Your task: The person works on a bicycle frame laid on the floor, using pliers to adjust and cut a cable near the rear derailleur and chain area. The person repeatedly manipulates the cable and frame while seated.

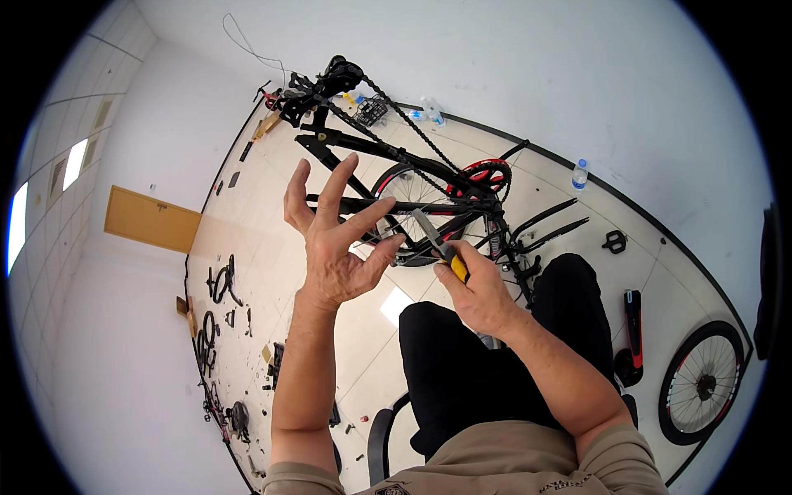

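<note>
Right hand (pixel 483 293): closed around the yellow-and-black handle of a hand tool (pixel 456 266), its flat grey metal end angled up and to the left. Left hand (pixel 338 247): fingers splayed and slightly curved, thumb and forefinger apart, gripping nothing that I can make out; whether something very thin lies between the tips, cannot tell. The bicycle frame (pixel 367 146), smooth black tubing, stands just beyond both hands, behind them from the worker's seat; the metal end overlaps it in view, contact not certain. A black link chain (pixel 412 125) runs along the frame in two slanting lines, toward a round red ring (pixel 487 165) at the crank. Thin wire loops loosely from the far end. Floor (pixel 363 363): pale glossy tiles, straight joints, one bright square reflection. On it, to the right: a clear plastic bottle (pixel 580 176), a blocky black pedal (pixel 615 242) and a spoked wheel (pixel 706 386) with black tyre. Smaller dark parts lie scattered at left.
</note>
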Action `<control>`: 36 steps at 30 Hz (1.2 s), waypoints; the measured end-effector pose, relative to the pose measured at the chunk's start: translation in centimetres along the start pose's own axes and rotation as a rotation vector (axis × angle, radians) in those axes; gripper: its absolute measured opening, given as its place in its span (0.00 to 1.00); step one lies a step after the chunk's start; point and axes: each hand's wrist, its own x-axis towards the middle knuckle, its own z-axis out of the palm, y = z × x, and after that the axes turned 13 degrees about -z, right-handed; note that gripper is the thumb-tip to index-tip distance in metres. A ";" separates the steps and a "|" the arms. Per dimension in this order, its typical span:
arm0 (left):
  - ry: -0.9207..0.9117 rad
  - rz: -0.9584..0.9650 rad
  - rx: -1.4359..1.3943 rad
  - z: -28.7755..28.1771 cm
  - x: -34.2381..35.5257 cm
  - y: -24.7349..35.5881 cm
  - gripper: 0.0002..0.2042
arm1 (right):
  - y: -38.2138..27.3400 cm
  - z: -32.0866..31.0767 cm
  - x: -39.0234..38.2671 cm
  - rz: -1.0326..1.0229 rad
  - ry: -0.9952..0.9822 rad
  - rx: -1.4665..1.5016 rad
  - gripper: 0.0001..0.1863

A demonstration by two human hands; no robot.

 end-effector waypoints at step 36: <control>-0.228 0.081 -0.083 -1.5 6.0 0.4 0.06 | -1.1 0.0 2.2 0.298 -0.092 0.858 0.10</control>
